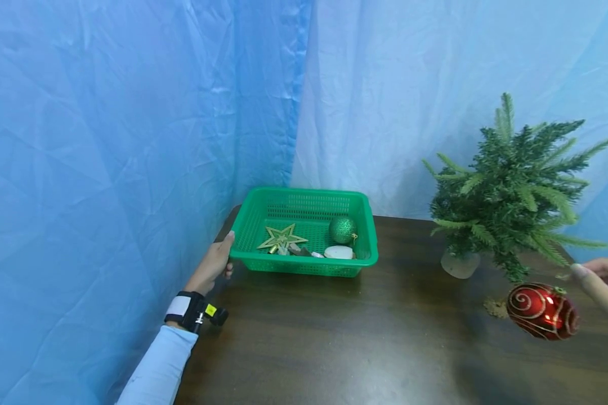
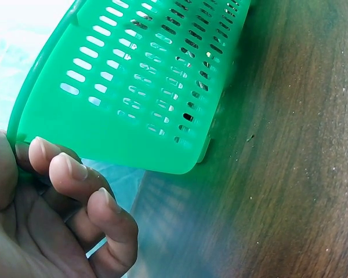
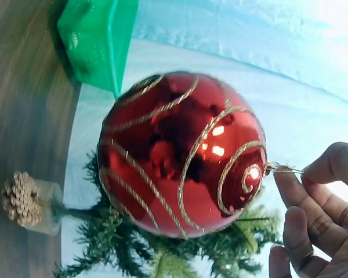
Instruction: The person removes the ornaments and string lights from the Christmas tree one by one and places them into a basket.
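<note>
My right hand (image 1: 605, 278) pinches the thin gold loop of a shiny red bauble (image 1: 542, 311) with gold glitter swirls, which hangs beneath the fingertips. Just behind it stands a small artificial Christmas tree (image 1: 517, 185) on a pale base (image 1: 460, 264). At the left, my left hand (image 1: 215, 261) grips the near left corner of a green plastic basket (image 1: 304, 270), thumb over the rim and fingers curled below. Inside lie a gold star (image 1: 282, 236), a green glitter bauble (image 1: 342, 229), a white oval piece (image 1: 339, 252) and several small ornaments.
A pine cone (image 3: 21, 198) lies on the dark wooden table (image 1: 334, 337) near the tree's base. Blue cloth (image 1: 106, 140) hangs along the left side, with paler cloth (image 1: 375, 101) behind the basket and tree.
</note>
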A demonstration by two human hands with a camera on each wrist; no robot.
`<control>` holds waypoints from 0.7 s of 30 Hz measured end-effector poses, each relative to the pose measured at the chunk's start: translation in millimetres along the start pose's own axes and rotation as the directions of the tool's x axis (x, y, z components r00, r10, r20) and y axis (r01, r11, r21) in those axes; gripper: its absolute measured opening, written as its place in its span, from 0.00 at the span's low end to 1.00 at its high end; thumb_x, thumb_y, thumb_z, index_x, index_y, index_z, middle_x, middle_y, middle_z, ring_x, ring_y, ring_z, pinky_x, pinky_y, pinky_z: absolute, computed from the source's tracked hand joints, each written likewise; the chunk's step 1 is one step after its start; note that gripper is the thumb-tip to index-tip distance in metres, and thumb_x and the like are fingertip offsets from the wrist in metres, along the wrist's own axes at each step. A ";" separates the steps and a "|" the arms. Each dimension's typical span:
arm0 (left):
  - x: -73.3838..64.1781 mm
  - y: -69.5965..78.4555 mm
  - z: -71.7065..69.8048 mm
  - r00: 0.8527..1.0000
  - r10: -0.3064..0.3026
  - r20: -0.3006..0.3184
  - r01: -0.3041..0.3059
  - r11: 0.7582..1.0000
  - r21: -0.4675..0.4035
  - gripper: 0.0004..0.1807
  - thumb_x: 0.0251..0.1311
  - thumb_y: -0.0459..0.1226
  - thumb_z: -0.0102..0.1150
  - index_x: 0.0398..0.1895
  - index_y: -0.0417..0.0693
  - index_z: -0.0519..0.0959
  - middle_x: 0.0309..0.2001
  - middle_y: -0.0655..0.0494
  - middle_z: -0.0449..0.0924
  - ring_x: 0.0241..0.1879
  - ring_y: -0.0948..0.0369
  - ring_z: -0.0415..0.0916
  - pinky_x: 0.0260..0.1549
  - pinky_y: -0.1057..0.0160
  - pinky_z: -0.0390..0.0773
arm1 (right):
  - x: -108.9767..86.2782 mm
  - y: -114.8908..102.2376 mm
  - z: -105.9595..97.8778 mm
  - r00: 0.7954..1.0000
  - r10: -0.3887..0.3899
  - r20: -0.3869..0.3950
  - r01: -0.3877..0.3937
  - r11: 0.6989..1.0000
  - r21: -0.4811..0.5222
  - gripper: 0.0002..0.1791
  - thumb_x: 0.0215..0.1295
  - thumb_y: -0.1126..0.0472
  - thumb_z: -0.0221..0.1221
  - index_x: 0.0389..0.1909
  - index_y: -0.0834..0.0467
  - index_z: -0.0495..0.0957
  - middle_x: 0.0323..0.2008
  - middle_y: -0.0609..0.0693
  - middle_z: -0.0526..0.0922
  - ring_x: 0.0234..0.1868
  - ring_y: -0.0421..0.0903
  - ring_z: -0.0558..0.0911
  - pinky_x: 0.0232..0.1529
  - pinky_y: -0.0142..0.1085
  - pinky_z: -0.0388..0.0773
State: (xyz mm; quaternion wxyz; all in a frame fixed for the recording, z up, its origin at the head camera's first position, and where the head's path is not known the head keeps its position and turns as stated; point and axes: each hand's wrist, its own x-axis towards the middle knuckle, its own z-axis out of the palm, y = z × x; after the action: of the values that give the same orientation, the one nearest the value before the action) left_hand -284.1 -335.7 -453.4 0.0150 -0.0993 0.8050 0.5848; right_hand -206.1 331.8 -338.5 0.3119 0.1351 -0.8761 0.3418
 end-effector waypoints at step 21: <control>1.2 -2.6 3.1 1.000 0.006 -0.025 -0.007 0.999 -0.032 0.34 0.76 0.66 0.38 0.30 0.45 0.70 0.17 0.55 0.65 0.17 0.60 0.66 0.23 0.61 0.75 | 10.0 -53.1 29.8 0.997 0.015 0.069 -0.020 0.997 0.070 0.07 0.71 0.73 0.61 0.41 0.58 0.80 0.34 0.28 0.79 0.32 0.28 0.74 0.35 0.19 0.66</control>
State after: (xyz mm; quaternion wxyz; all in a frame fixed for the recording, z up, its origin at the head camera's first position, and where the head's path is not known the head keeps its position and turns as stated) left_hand -285.1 -333.7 -456.9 0.0014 -0.1044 0.7958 0.5965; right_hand -203.4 272.5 -321.9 0.2738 0.1500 -0.8748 0.3705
